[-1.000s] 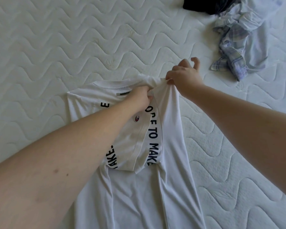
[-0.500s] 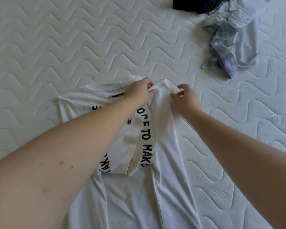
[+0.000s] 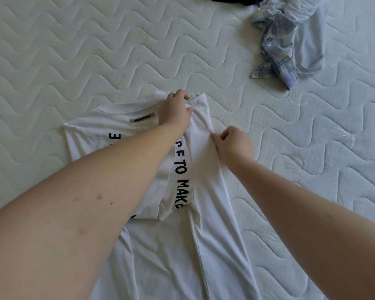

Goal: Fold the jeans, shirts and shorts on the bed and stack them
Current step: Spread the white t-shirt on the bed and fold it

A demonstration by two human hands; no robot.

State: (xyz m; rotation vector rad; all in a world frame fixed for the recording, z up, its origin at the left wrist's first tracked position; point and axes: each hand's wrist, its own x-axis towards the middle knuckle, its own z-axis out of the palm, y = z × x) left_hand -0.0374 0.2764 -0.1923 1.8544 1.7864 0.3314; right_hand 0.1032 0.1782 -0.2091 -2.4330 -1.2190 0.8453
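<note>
A white T-shirt (image 3: 208,213) with black lettering lies flat on the mattress (image 3: 74,50), collar away from me. Its right side is folded inward along its length, and a sleeve lies folded over the chest. My left hand (image 3: 177,112) pinches the cloth at the top of the folded strip, beside the collar. My right hand (image 3: 233,144) pinches the outer edge of the same strip a little lower down. Both forearms stretch over the shirt and hide part of the print.
A crumpled pale blue plaid shirt (image 3: 290,40) lies at the back right of the mattress. A dark garment (image 3: 234,0) shows at the top edge beside it. The white quilted mattress fills the rest of the view.
My right hand has let go of the shirt's top corner, come down and toward me, and now pinches the fold's outer edge. My left hand has shifted up to the top of the fold.
</note>
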